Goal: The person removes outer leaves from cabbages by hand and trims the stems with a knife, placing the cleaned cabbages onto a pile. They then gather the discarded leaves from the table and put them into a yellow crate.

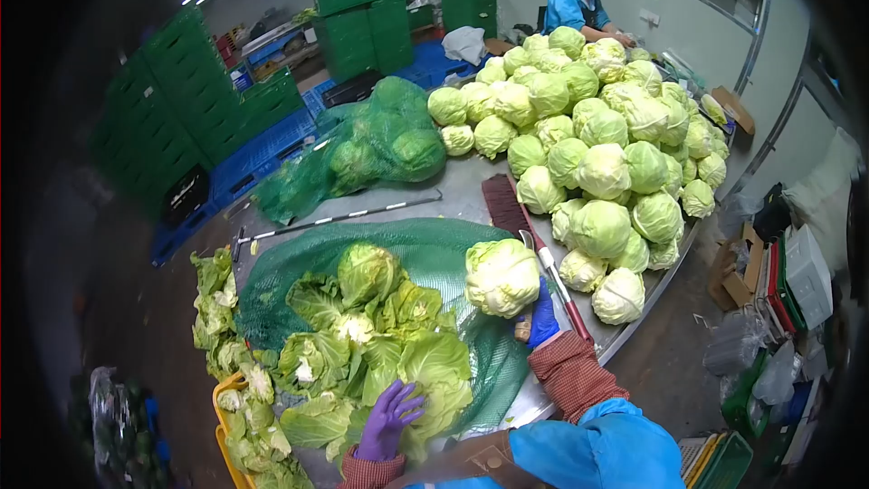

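My right hand [543, 317], in a blue glove, is closed around a short wooden handle [522, 327] right at the lower edge of a trimmed pale cabbage [501, 279]. Whatever the handle belongs to is hidden. In a purple glove, my left hand [387, 418] has its fingers spread over loose outer cabbage leaves [434, 371]. More leaves and a leafy green cabbage [369, 272] lie on a green mesh sack [299, 249]. Just beyond my right hand lies a brush with a red handle [572, 312], and a curved metal tip [527, 239] shows beside it.
A large heap of cabbages [602, 172] covers the right of the metal table [471, 202]. A filled mesh sack [389, 140] and a thin rod [348, 215] lie across its far side. Leaves fill a yellow crate [220, 407] at left. Another person [575, 4] works behind the heap.
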`<state>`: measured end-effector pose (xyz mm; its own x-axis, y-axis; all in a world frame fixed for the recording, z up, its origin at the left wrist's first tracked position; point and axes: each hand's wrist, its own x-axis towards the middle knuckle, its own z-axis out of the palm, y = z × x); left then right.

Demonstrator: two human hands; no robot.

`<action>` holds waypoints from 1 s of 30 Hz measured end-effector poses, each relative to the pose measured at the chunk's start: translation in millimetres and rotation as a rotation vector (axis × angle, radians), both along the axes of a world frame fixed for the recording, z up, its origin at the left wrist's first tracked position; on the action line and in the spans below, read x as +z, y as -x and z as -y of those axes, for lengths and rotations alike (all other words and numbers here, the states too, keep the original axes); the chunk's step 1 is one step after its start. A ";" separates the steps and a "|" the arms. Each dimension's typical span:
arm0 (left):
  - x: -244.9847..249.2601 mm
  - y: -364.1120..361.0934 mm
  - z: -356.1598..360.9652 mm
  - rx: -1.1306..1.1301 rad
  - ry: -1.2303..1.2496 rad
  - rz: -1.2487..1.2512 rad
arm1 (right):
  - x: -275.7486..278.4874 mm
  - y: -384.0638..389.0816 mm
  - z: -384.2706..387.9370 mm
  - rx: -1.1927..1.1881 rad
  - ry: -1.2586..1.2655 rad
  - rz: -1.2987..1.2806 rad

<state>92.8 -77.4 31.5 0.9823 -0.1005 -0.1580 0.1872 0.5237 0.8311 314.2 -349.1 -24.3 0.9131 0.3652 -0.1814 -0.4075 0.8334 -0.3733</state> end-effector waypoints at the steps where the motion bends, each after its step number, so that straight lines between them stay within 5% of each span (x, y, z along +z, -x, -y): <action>1: 0.3 -1.2 0.6 0.011 -0.002 0.000 | -6.0 -4.4 2.8 -0.015 0.040 0.014; 9: -10.4 -6.7 -0.8 0.014 0.041 -0.034 | 27.2 -12.5 -6.4 0.000 0.015 0.108; 19: -13.9 -5.7 -1.6 0.027 0.070 -0.051 | 14.7 -4.6 -34.7 0.077 0.631 0.645; 21: -11.6 -4.2 -1.7 0.036 0.055 -0.067 | 6.7 0.4 -37.9 0.120 0.597 0.600; 24: -12.0 -5.7 -0.7 0.028 0.065 -0.071 | -10.2 12.2 -39.7 0.227 0.003 0.117; 30: -17.5 -3.9 -3.0 0.047 0.072 -0.076 | -10.0 6.0 -35.5 0.213 0.097 -0.041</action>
